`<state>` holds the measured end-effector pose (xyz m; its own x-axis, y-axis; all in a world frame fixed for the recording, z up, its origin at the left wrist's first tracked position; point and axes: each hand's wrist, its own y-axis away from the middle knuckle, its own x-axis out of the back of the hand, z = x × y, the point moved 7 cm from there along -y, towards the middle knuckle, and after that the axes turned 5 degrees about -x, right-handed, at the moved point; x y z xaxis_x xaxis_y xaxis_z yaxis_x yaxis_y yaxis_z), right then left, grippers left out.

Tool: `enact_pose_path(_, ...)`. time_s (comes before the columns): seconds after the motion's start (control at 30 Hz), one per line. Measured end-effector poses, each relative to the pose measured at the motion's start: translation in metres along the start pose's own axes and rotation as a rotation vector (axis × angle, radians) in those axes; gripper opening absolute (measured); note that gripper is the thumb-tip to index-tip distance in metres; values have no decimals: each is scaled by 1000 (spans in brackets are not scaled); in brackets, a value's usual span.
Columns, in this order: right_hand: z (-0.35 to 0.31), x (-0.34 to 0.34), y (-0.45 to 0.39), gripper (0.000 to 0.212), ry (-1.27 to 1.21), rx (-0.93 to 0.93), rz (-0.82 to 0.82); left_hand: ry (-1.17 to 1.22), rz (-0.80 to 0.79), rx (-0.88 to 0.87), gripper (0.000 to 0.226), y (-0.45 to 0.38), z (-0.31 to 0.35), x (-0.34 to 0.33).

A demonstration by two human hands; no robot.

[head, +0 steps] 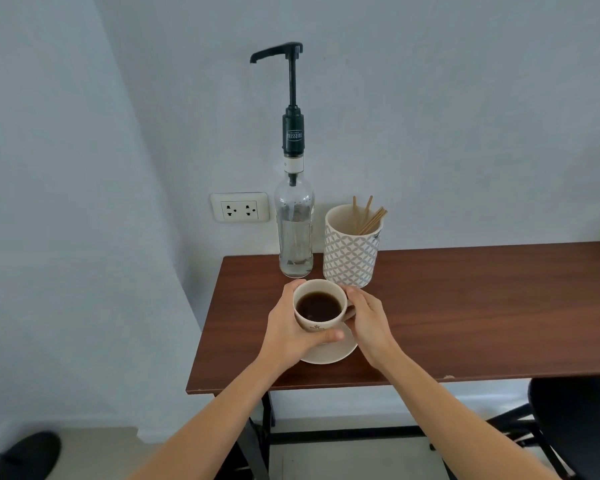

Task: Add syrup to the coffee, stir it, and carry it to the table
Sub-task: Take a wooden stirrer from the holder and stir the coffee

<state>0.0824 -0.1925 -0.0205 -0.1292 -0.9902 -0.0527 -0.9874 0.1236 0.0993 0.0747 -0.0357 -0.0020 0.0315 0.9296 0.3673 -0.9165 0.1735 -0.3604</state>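
A cream coffee cup (317, 325) full of dark coffee is held just above its cream saucer (329, 355) on the brown table (465, 306). My left hand (288, 327) wraps the cup's left side, thumb across the front. My right hand (366, 322) grips the cup's handle side on the right. Behind the cup stands a clear glass syrup bottle (295, 233) with a tall black pump (291, 84), its spout pointing left. A patterned white holder (350, 251) with several wooden stir sticks (369, 216) stands to the bottle's right.
A wall socket (239, 206) sits on the white wall left of the bottle. A black chair (575, 420) stands at the lower right under the table edge. A dark object (28, 452) lies on the floor at the lower left.
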Motion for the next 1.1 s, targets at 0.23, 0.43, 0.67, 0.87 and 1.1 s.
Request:
enact_pose_path(0.23, -8, 7, 2, 29, 146, 51, 61, -86, 11, -2, 89, 5, -1, 4)
enact_pose_path(0.43, -90, 71, -31, 23, 211, 173, 544, -134, -25, 88, 95, 9, -15, 0)
enact_pose_path(0.67, -117, 72, -106, 28, 450, 29, 345, -120, -44, 97, 98, 9, -20, 0)
enact_pose_path(0.87, -144, 73, -102, 22, 517, 216, 432, -91, -22, 82, 97, 11, -17, 2)
enact_pose_path(1.1, -217, 54, -60, 18, 586, 617, 403, -99, -21, 78, 97, 10, -17, 2)
